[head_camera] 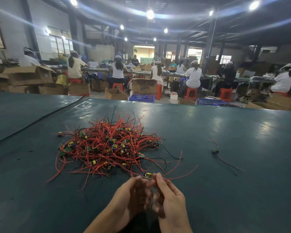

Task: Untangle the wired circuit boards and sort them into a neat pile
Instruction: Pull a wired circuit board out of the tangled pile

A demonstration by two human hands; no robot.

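Observation:
A tangled heap of small circuit boards [106,145] with red and black wires lies on the dark green table [225,190], just beyond my hands. Both hands are raised together near the table's front edge. My left hand [133,197] and my right hand [168,197] pinch one small board [147,175] with a yellow part between their fingertips. Its red wires [181,176] trail to the right and back toward the heap. One separated board [215,150] with its wires lies alone on the table at the right.
The table's far edge [158,102] runs across the view. Beyond it stand cardboard boxes [144,86], blue crates [141,98] and red stools, with several seated people at long benches.

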